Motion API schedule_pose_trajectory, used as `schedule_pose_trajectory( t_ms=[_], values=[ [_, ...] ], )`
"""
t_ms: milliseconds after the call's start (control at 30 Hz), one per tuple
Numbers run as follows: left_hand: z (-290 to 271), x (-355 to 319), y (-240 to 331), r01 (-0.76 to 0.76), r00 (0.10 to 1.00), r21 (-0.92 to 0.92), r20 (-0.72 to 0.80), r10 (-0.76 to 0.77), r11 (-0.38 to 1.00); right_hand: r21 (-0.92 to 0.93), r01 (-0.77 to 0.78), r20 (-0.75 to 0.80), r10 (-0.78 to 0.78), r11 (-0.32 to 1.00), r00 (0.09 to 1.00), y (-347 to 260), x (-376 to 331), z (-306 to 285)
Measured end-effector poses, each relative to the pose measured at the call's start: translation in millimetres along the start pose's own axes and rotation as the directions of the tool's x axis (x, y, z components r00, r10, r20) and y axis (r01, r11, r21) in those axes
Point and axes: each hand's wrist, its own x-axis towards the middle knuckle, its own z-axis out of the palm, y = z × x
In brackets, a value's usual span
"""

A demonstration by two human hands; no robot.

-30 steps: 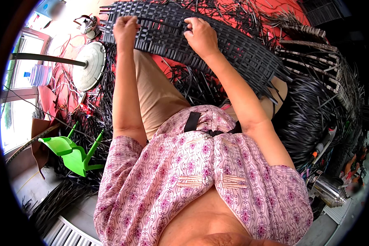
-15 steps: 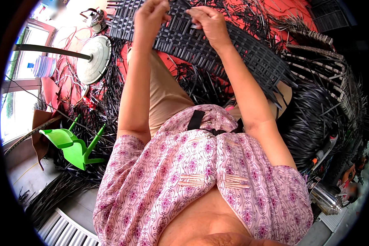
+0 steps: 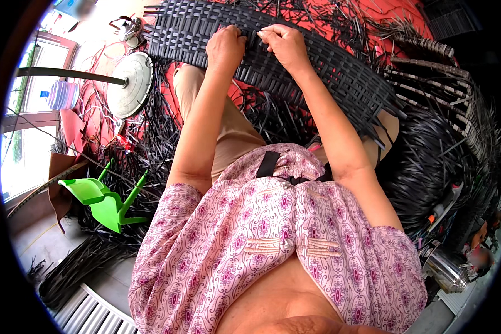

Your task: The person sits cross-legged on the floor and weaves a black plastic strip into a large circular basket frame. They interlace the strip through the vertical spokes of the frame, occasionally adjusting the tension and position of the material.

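Around me: a red floor covering [image 3: 384,14] strewn with loose black strips [image 3: 150,150]; on my left a bright window [image 3: 16,156], a green plastic chair [image 3: 103,200] and a round fan base [image 3: 129,83]; pale concrete floor [image 3: 44,245] below it.

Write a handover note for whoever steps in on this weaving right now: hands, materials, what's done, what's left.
Left hand: knuckles down on the black woven panel, fingers curled at its weave.
Right hand: beside it, fingertips pinching at a strip; the two hands nearly touch.
Panel lies across the lap, over the knees.
Loose black strips are heaped on the floor to the left and ahead; a green plastic stool lies tipped at left.
Done: a long stretch is tightly woven.
Left: loose ends stick out at the panel's far-left edge.
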Motion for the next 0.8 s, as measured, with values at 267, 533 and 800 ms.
schedule_pose_trajectory(
  t_ms=[267,533,800],
  values=[
    [12,0,-11,-0.043,0.998,-0.047,-0.049,0.04,0.998,-0.367,0.117,-0.073,-0.154,0.923,0.985,3,2,12],
    [11,1,-14,-0.083,0.997,-0.056,-0.01,0.083,0.995,-0.443,0.11,-0.091,-0.166,0.89,0.982,9,5,15],
    [16,-2,-10,-0.071,0.997,0.007,-0.023,0.071,0.997,-0.524,0.13,-0.067,-0.193,0.842,0.979,7,5,17]
  ],
)
